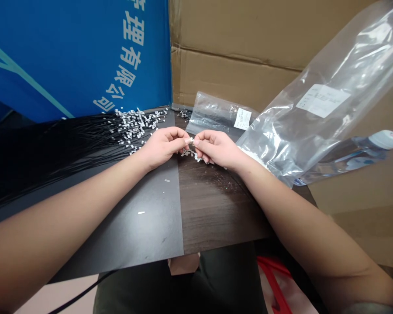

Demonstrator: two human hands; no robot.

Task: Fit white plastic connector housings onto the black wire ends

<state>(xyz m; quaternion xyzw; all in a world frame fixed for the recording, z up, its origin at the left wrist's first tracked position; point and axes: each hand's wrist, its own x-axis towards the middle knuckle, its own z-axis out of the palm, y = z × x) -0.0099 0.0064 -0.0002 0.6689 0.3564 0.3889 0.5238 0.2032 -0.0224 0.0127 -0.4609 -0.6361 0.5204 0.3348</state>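
Pinching a small white clip (191,140) at the fingertips, left hand (162,147) and right hand (218,149) curled almost shut; many white-tipped black cables (68,148) already fan far left, loose white pieces (189,153) lying just below the hands.

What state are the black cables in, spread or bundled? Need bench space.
Spread: the thin black cables fan out loosely across the dark sheet, their ends among small white pieces.

Dark woodgrain table (216,209) | black sheet (134,231) on left | black wires (52,161), white plastic pieces (134,128) atop | clear plastic bag (212,114) at back
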